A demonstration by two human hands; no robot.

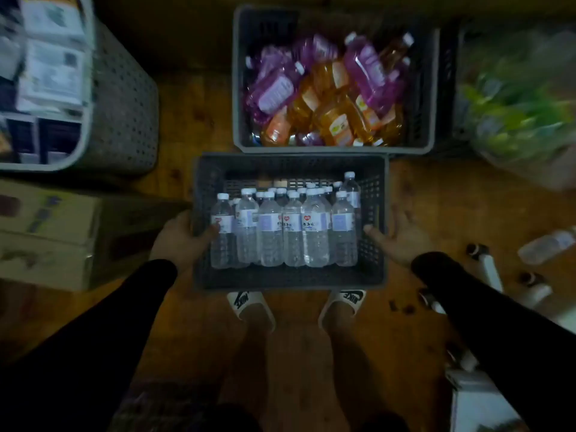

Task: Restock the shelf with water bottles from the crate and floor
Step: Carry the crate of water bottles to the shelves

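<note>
Head view, looking straight down. Dark crate of water bottles dead centre, just ahead of the slippered feet. Long axis of the crate running left to right, one short end toward each hand. Left hand at the left end wall, thumb hooked over the rim and inside beside the nearest bottle, fingers hidden behind the wall: grasping the crate. Right hand at the right end wall, palm against the outside, thumb tip at the rim, fingers fairly straight: pressing, not curled round. Both hands equally near, opposite each other across the load. Bottles upright, packed toward the near side, caps up. One more bottle lying on its side on the floor, well off to the right, nearer the right hand. Second crate of purple and orange bottles touching the far wall. No shelf in sight; likely a two-handed lift first.
</note>
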